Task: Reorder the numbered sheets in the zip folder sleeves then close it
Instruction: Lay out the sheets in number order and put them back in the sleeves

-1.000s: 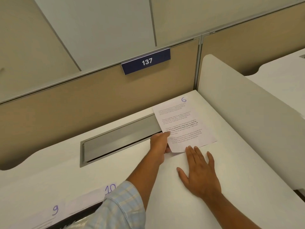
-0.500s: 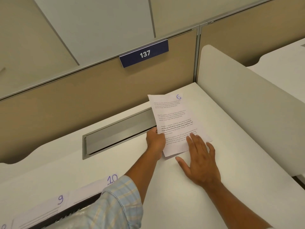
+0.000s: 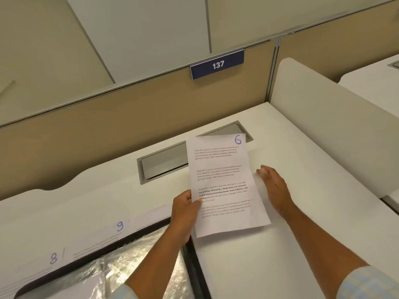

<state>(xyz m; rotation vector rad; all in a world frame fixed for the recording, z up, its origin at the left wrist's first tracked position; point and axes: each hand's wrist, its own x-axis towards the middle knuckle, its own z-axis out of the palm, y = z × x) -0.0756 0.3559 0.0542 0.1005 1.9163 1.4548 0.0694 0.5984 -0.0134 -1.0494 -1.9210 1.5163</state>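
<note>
White paper sheet marked "6" (image 3: 224, 180): printed text in four blocks, blue handwritten number at its top right corner. It is held up off the bench (image 3: 280, 255), with its far end over the recessed metal flap (image 3: 164, 165).

Left grip (image 3: 185, 210): pinching the left edge of sheet "6", thumb on the printed face and the other fingers behind it.

Right grip (image 3: 274, 188): spread and relaxed, holding nothing, just beside the right edge of the same sheet. Its fingertips are blurred, so contact with the paper cannot be told.

Zip folder (image 3: 194, 255): black-edged and lying open at the near left of the bench. A shiny clear sleeve (image 3: 129, 266) is exposed, and the left forearm crosses above it.

Sheet "9" (image 3: 120, 226) and sheet "8" (image 3: 53, 258): flat on the bench along the folder's far edge, "8" to the left of "9", both partly overlapped by the folder.

Blue plate reading "137" (image 3: 217, 64): fixed to the top of the beige partition (image 3: 108, 130) behind the bench.

White side divider (image 3: 323, 126): upright along the right of the bench.

Pale checked cuff (image 3: 367, 283): on the right forearm.
</note>
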